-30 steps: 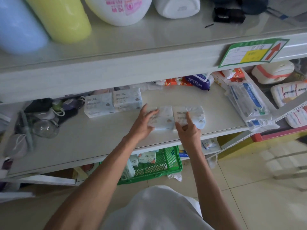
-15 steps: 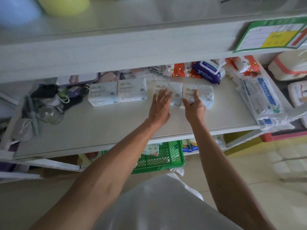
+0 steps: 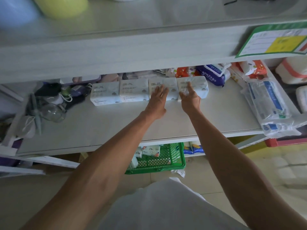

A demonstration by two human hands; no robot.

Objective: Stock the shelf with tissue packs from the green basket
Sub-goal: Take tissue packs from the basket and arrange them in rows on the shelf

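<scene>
My left hand (image 3: 157, 98) lies flat with a wide grip, fingers straight and pressing on the third pack (image 3: 172, 83). My right hand (image 3: 189, 97) does the same on the fourth pack (image 3: 200, 87), its grip loose with fingers laid on top and nothing pinched. A second ago these two packs sat further forward on the shelf (image 3: 116, 127), well apart from the first pack (image 3: 104, 93) and second pack (image 3: 133, 90) at the back. Since then I have slid them rearward, and all four now stand in one row, each touching its neighbour, the fourth just beside the purple wipes (image 3: 211, 75). Its right end looks rumpled, so it may sit a little crooked. I judge this pair placed, and my hands can come off without anything shifting. The job is not finished, though. Down on the floor below the shelf edge, the green basket (image 3: 167, 163) shows more packs (image 3: 150, 150) at its left side, so another reach down is called for. The front half of the shelf offers room for a second row. The bagged goods (image 3: 267, 103) overhanging the right end sit near that space, so I would keep new packs left of them.
</scene>
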